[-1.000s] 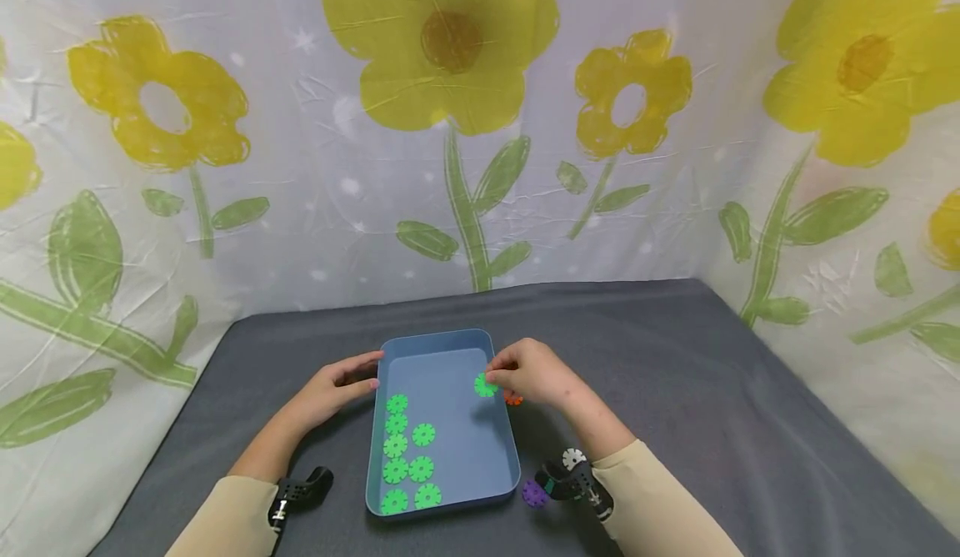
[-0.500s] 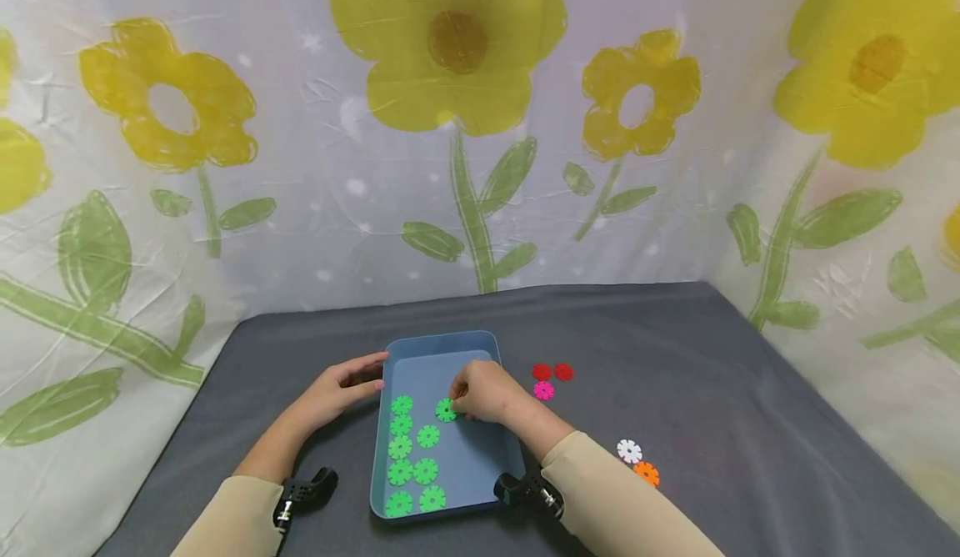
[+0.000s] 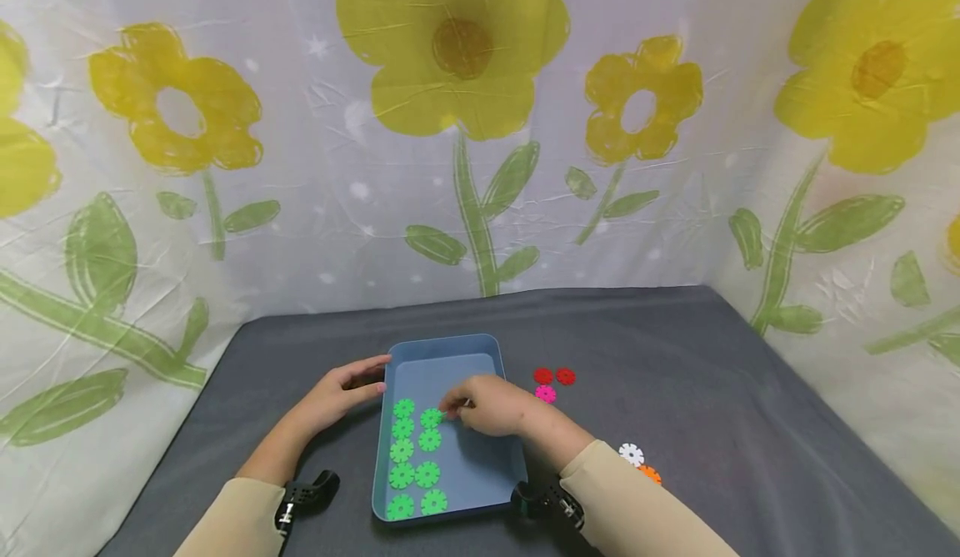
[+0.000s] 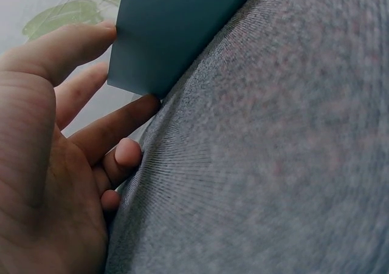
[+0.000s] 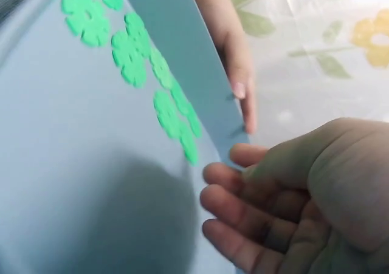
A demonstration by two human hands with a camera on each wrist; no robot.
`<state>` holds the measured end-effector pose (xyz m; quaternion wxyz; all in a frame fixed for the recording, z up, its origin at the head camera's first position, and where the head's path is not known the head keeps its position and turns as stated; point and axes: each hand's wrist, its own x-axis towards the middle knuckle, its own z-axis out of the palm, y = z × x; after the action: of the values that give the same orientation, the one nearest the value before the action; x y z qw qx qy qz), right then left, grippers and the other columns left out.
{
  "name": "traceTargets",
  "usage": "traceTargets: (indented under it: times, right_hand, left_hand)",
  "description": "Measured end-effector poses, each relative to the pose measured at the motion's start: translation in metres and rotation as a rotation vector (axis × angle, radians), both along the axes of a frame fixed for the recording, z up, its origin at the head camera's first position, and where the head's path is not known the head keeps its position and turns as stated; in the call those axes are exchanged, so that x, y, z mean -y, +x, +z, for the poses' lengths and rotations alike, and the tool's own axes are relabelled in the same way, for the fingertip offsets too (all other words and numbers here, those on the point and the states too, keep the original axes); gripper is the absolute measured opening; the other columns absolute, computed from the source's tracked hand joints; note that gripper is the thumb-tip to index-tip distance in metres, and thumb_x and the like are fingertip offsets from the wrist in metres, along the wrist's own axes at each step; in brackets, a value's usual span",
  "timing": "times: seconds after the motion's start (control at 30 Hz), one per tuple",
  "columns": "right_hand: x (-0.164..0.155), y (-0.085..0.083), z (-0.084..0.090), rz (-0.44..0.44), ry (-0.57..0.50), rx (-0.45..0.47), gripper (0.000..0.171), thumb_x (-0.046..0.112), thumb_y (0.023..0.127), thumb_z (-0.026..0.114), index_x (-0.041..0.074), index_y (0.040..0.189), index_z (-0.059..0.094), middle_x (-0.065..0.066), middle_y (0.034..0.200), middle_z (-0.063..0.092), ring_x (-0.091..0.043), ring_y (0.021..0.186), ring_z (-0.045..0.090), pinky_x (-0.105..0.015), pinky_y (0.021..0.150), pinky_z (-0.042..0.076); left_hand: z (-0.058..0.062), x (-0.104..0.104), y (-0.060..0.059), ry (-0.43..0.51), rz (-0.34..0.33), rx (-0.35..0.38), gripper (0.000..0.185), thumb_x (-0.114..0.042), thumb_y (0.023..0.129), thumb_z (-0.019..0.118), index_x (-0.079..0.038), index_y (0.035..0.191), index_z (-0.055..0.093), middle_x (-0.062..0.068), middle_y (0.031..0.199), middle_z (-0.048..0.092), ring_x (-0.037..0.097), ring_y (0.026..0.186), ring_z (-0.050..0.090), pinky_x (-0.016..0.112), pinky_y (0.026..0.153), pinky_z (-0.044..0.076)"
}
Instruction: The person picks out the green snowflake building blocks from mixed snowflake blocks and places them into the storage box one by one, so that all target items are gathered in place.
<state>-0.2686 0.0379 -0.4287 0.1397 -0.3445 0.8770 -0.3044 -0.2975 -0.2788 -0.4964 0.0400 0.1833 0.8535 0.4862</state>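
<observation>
A shallow blue tray (image 3: pixel 435 369) sits on the dark cloth, with several notched green plastic discs (image 3: pixel 428 474) lying flat in two columns at its left side. My left hand (image 3: pixel 341 392) touches the tray's left rim with its fingertips; the left wrist view shows the thumb and fingers spread against the tray's outer wall (image 4: pixel 176 34). Over the tray's middle, my right hand (image 3: pixel 491 405) is just right of the uppermost disc (image 3: pixel 431 418) of the second column. Its fingers are loosely bent and hold nothing in the right wrist view, apart from the nearest green disc (image 5: pixel 188 143).
Right of the tray on the cloth lie two red discs (image 3: pixel 543 376) and a pink disc (image 3: pixel 545 393). Nearer the front right are a white disc (image 3: pixel 632 454) and an orange disc (image 3: pixel 649 474), partly behind the right sleeve. A flowered curtain (image 3: pixel 315 207) hangs behind the table.
My right hand carried a green disc left from the tray's right rim, set it atop the second column and let go. It has drawn slightly right. The left hand has stayed at the rim.
</observation>
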Motion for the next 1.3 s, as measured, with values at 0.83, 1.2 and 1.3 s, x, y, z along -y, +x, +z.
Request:
traceTargets:
  times: [0.83,1.2,1.3]
  right_hand:
    - [-0.140,0.060,-0.005,-0.020,0.071,-0.042,0.022,0.010,0.076,0.090,0.014,0.087,0.072,0.014,0.075,0.059,0.000,0.069,0.053,-0.025,0.063,0.048]
    - [-0.150,0.070,-0.018,0.006,0.185,0.015,0.017,0.012,0.073,0.083,0.019,0.086,0.072,0.017,0.079,0.055,-0.001,0.071,0.051,-0.025,0.065,0.048]
    - [-0.148,0.063,-0.010,0.001,0.175,-0.022,0.020,0.014,0.073,0.082,0.019,0.088,0.069,0.016,0.082,0.055,-0.001,0.072,0.051,-0.025,0.066,0.048]
  left_hand:
    - [-0.001,-0.002,0.003,0.010,0.016,-0.023,0.058,-0.030,0.101,0.069,-0.011,0.153,0.050,0.019,0.150,0.051,0.038,0.135,0.050,0.050,0.101,0.046]
    - [-0.011,-0.005,0.000,0.057,-0.027,0.040,0.058,-0.028,0.103,0.066,-0.008,0.154,0.047,0.023,0.155,0.044,0.041,0.137,0.047,0.046,0.102,0.047]
    - [-0.009,-0.006,-0.002,0.063,-0.024,0.038,0.058,-0.028,0.103,0.066,-0.007,0.154,0.047,0.023,0.155,0.043,0.042,0.137,0.047,0.049,0.102,0.046]
